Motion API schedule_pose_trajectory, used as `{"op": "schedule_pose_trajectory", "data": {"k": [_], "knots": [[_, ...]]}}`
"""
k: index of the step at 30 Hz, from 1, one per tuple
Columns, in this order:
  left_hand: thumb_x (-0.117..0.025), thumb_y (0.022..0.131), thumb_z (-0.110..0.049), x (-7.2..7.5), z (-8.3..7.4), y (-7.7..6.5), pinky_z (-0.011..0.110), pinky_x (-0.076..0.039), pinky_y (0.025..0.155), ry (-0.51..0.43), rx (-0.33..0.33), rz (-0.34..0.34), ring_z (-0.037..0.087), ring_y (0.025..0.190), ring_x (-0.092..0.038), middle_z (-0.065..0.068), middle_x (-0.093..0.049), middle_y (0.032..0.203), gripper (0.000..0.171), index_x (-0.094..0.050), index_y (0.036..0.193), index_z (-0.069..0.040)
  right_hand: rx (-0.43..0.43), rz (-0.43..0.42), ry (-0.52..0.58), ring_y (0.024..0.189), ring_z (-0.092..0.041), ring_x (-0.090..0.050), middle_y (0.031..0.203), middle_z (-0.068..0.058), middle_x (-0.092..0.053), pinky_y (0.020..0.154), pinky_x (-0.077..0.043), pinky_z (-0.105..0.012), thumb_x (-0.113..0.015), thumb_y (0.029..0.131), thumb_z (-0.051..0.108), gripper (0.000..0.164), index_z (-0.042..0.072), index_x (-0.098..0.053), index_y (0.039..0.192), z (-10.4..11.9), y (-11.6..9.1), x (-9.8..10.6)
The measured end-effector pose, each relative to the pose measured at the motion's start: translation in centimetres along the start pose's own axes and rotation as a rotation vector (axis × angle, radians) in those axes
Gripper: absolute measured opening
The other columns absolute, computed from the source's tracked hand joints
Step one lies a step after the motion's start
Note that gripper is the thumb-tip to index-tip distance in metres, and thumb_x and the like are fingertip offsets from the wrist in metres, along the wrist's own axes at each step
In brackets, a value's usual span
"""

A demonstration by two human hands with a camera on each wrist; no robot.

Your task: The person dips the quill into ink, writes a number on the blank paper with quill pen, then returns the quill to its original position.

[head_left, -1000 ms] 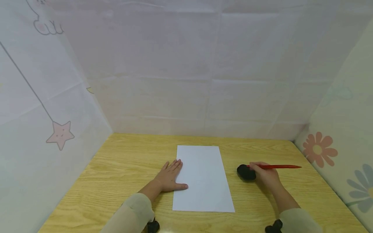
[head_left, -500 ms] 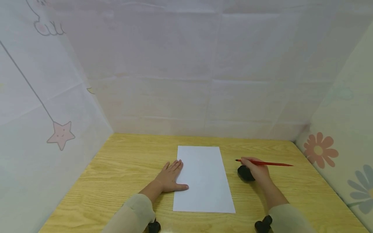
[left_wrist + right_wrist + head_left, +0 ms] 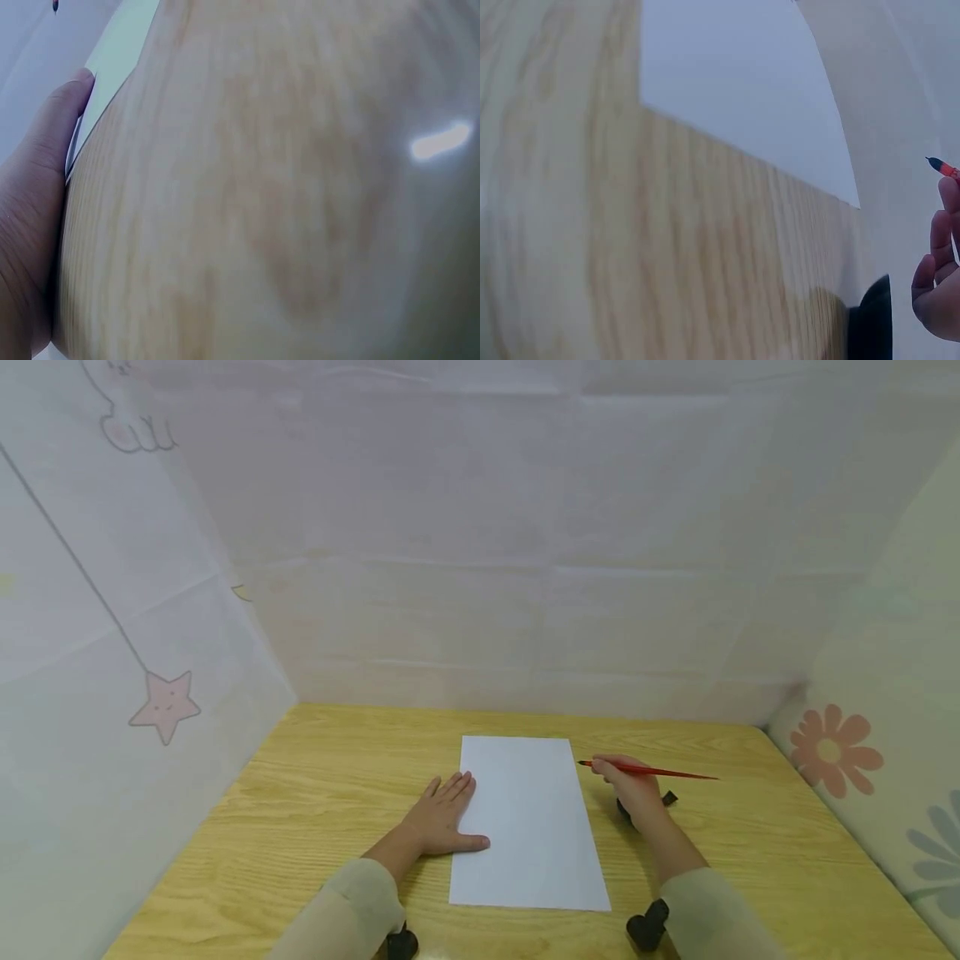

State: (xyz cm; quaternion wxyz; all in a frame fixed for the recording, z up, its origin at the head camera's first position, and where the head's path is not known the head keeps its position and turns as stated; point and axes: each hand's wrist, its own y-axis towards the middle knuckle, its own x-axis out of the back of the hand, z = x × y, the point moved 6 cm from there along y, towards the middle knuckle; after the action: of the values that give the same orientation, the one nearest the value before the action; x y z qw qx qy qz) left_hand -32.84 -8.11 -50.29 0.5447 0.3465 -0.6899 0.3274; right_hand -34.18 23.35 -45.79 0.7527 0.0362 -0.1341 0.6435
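Note:
A blank white sheet of paper (image 3: 528,827) lies on the wooden table. My left hand (image 3: 437,827) rests on its left edge, fingers straight and thumb stretched across the sheet; the left wrist view shows that thumb (image 3: 64,105) on the paper. My right hand (image 3: 636,792) pinches a slim red paintbrush (image 3: 675,773) near its bristle end. Its dark tip points left, by the sheet's upper right edge, and appears raised in the right wrist view. Under the right hand sits a rounded black object (image 3: 623,811), mostly hidden by the hand.
The wooden table (image 3: 337,777) meets a pale cloth backdrop (image 3: 450,610) at the back and on both sides. A small dark piece (image 3: 670,797) shows just right of the right hand, possibly part of the black object. Black wrist mounts hang below both sleeves.
My right hand has lifted the brush from the black object and carried it left, up to the paper's right edge. The left hand has stayed on the sheet. The head view has shifted slightly.

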Motion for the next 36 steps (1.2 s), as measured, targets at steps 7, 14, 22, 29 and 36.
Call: {"op": "schedule_pose_trajectory", "data": {"k": [7, 14, 22, 29, 36], "knots": [[-0.047, 0.084, -0.077, 0.0, 0.0, -0.1, 0.05, -0.008, 0.124, 0.009, 0.006, 0.004, 0.023, 0.154, -0.011, 0.007, -0.012, 0.166, 0.106, -0.015, 0.158, -0.008, 0.016, 0.012, -0.009, 0.106, -0.028, -0.057, 0.084, 0.021, -0.071, 0.091, -0.043, -0.037, -0.072, 0.089, 0.031, 0.04, 0.004, -0.07, 0.119, 0.4, 0.4, -1.9], [-0.047, 0.084, -0.077, 0.3, 0.0, -0.3, 0.05, -0.008, 0.124, 0.013, 0.011, 0.007, 0.022, 0.154, -0.011, 0.007, -0.012, 0.166, 0.106, -0.016, 0.158, -0.007, 0.018, -0.005, 0.025, 0.096, -0.017, -0.061, 0.08, 0.019, -0.072, 0.087, -0.044, -0.03, -0.073, 0.089, 0.026, 0.037, 0.001, -0.07, 0.116, 0.5, 0.9, -3.6], [-0.046, 0.084, -0.077, 0.1, 0.0, -0.1, 0.049, -0.007, 0.125, 0.033, 0.016, 0.012, 0.021, 0.154, -0.01, 0.006, -0.011, 0.166, 0.106, -0.015, 0.158, -0.008, -0.03, -0.046, 0.032, 0.094, -0.022, -0.06, 0.079, 0.016, -0.071, 0.08, -0.046, -0.027, -0.073, 0.087, 0.028, 0.036, 0.004, -0.072, 0.115, -0.1, 1.7, -5.2], [-0.045, 0.084, -0.079, -0.1, -0.2, 0.0, 0.048, -0.007, 0.125, 0.033, 0.016, 0.021, 0.021, 0.154, -0.009, 0.006, -0.011, 0.166, 0.106, -0.015, 0.158, -0.008, -0.064, -0.059, 0.073, 0.084, -0.018, -0.058, 0.073, 0.018, -0.068, 0.077, -0.046, -0.025, -0.073, 0.086, 0.024, 0.032, 0.004, -0.072, 0.111, -0.4, 2.1, -6.2], [-0.044, 0.083, -0.08, -0.3, -0.4, 0.2, 0.048, -0.007, 0.125, 0.044, 0.014, 0.018, 0.02, 0.154, -0.009, 0.005, -0.01, 0.166, 0.107, -0.014, 0.158, -0.009, -0.113, -0.092, 0.054, 0.09, -0.018, -0.057, 0.087, 0.009, -0.072, 0.074, -0.047, -0.022, -0.073, 0.086, 0.027, 0.031, 0.009, -0.072, 0.111, -1.0, 2.3, -6.6]]}}
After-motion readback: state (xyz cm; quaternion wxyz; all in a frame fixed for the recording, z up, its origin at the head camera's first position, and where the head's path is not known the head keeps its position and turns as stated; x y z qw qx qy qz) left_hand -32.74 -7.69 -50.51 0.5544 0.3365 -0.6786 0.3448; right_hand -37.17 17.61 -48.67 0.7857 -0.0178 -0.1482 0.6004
